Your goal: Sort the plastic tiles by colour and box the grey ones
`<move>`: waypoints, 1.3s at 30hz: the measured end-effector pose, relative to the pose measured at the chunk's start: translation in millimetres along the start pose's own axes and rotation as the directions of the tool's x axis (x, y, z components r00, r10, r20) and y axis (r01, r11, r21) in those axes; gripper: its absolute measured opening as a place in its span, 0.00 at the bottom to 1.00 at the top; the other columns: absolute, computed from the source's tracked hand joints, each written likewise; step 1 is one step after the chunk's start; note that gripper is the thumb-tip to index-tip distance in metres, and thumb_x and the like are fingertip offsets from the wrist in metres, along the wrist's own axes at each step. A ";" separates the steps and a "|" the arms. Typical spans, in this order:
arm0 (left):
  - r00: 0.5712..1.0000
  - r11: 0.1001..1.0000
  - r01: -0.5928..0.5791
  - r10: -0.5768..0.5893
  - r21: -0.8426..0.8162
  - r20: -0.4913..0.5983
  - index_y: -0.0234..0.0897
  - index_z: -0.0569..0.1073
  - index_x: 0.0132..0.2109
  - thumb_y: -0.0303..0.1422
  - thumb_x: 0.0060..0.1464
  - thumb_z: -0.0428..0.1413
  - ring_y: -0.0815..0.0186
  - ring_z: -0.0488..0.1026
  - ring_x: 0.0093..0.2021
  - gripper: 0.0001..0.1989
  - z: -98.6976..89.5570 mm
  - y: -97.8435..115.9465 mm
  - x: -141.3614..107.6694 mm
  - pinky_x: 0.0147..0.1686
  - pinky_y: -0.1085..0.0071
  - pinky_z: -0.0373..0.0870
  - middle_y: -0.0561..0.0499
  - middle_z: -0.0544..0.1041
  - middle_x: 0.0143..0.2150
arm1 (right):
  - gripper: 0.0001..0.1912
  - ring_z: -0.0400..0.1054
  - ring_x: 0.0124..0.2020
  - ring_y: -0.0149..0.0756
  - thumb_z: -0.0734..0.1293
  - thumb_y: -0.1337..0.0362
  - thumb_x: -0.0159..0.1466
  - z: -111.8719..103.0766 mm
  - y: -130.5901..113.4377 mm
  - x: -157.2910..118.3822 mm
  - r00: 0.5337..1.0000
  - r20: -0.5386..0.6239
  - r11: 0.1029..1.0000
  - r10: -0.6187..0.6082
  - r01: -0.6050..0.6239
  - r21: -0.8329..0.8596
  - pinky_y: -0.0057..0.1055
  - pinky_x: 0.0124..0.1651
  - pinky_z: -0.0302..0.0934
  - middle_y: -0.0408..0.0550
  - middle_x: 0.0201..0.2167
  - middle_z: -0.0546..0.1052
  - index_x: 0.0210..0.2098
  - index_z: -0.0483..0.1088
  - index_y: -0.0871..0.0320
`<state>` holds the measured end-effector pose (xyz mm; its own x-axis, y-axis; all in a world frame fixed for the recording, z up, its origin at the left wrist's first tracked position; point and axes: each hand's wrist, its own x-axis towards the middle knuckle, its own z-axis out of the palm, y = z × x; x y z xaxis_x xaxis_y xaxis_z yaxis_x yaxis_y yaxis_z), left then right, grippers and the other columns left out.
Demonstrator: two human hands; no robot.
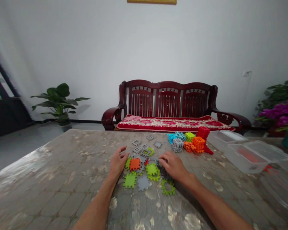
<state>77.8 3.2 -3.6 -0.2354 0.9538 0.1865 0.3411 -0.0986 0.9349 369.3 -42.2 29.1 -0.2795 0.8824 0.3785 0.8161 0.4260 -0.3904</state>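
A loose heap of flat, notched interlocking tiles lies between my hands on the table. My left hand (118, 162) rests at the heap's left edge, fingers apart, beside an orange tile (134, 164) and a green tile (130, 180). On the right side, my right hand (173, 164) lies over the heap's edge with its fingers curled down; what is under them is hidden. Nearby are a grey tile (143, 183), a lime-green tile (152, 169) and a green square frame (168, 187). Several grey lattice tiles (141, 149) lie farther back.
Stacked tiles stand at the back right: grey (177, 145), orange (198, 144), red (203, 132) and blue (180, 135). Clear plastic boxes (247, 158) sit to their right. A patterned cloth covers the table (62, 179). Behind it is a wooden bench (168, 99).
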 end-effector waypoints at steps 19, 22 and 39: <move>0.926 0.945 -0.309 0.274 0.106 0.260 0.40 0.77 0.32 0.41 0.40 0.66 0.55 0.76 0.43 0.13 -5.1 -1.1 -3.3 0.49 0.60 0.71 0.48 0.81 0.38 | 0.11 0.71 0.46 0.41 0.67 0.73 0.61 48.8 -46.1 22.1 0.993 -0.116 0.997 -0.010 0.019 0.070 0.37 0.51 0.64 0.47 0.39 0.79 0.37 0.79 0.53; 0.940 0.947 -0.306 0.283 0.102 0.192 0.41 0.76 0.29 0.42 0.40 0.66 0.56 0.76 0.41 0.12 -5.6 5.6 -3.6 0.47 0.62 0.71 0.49 0.81 0.35 | 0.13 0.72 0.46 0.40 0.67 0.75 0.61 51.4 -50.2 20.5 0.986 -0.162 0.991 -0.039 0.059 0.122 0.37 0.51 0.65 0.46 0.40 0.79 0.39 0.78 0.53; 0.909 0.819 0.302 -0.095 -0.488 0.405 0.40 0.66 0.47 0.41 0.36 0.72 0.67 0.78 0.32 0.33 12.4 43.5 -27.9 0.30 0.72 0.77 0.57 0.76 0.31 | 0.29 0.69 0.57 0.45 0.70 0.72 0.56 48.5 -62.9 19.3 0.948 -0.308 0.907 -0.076 0.194 0.374 0.46 0.61 0.66 0.52 0.55 0.75 0.56 0.71 0.52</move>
<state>110.5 -24.2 28.2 0.1224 0.9916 -0.0412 -0.2358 0.0694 0.9693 288.1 -42.3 20.2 -0.1717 0.7430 0.6470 0.4966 0.6324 -0.5945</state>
